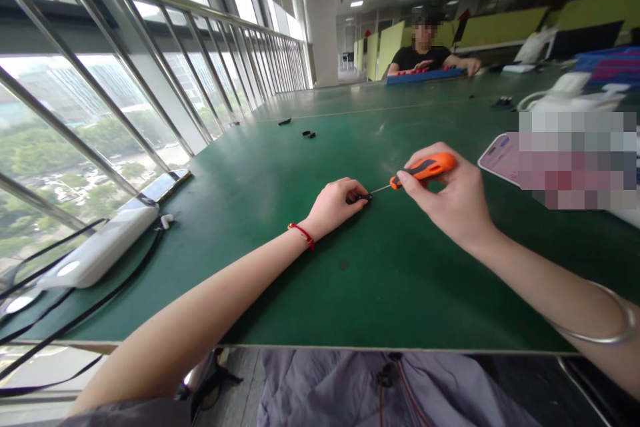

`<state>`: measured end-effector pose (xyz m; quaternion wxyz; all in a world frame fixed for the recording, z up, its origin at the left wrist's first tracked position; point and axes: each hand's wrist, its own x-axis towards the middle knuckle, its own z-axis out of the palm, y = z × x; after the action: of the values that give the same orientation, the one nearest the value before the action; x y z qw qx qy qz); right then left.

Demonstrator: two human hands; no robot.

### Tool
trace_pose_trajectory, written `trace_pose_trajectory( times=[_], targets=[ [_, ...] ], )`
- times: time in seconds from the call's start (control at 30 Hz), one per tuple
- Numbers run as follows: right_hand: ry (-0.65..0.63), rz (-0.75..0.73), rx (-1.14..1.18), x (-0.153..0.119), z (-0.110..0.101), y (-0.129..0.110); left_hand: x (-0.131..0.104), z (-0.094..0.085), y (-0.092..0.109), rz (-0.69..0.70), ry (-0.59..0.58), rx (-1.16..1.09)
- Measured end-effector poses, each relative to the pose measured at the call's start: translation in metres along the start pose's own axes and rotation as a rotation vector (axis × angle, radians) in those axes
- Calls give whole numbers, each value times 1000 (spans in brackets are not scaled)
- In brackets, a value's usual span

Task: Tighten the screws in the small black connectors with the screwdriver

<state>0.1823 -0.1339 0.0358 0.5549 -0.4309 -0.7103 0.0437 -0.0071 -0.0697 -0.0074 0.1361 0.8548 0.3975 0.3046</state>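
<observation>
My left hand (pixel 336 205) rests low over the green table (pixel 280 267), its fingers closed round a small black part (pixel 361 198) whose kind I cannot make out. In my right hand (pixel 453 197) is a screwdriver (pixel 425 169) with an orange and dark grey handle. Its thin metal shaft points left and slightly down, and the tip meets the right end of the black part or lies right beside it. The fingers of my left hand hide much of that part.
Small black pieces (pixel 309 135) lie farther back. At left are a white device (pixel 103 240), black straps, a phone (pixel 173 181) and a white earbud (pixel 167 221). A pink-screened phone (pixel 500 159) lies right. Across the table a person (pixel 425 47) sits behind a blue tray (pixel 425 77).
</observation>
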Motion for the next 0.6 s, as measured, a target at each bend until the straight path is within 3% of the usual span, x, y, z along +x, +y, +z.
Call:
trace_pose_trajectory(
  times=[0.37,0.6],
  targets=[
    [-22,20,-10,0,1,3,-2,-1,1,2,-15,-2],
    [38,-30,13,1,-3,4,-1,-1,2,8,-24,-6]
  ],
)
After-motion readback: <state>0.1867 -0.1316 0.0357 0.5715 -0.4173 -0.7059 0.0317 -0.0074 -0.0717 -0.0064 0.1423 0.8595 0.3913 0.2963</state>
